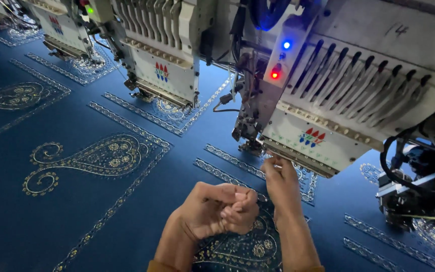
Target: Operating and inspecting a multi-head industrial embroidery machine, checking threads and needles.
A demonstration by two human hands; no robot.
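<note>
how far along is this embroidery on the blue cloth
Done: gold and silver scroll motifs and border bands are stitched across the blue fabric. In hand: the right hand reaches up at the needles of the nearest white embroidery head, the left hand is curled shut. Left: bare blue patches between motifs.

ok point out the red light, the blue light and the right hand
red light (pixel 275 75), head view, middle of the glow
blue light (pixel 286 45), head view, middle of the glow
right hand (pixel 280 176), head view, back of the hand
</note>
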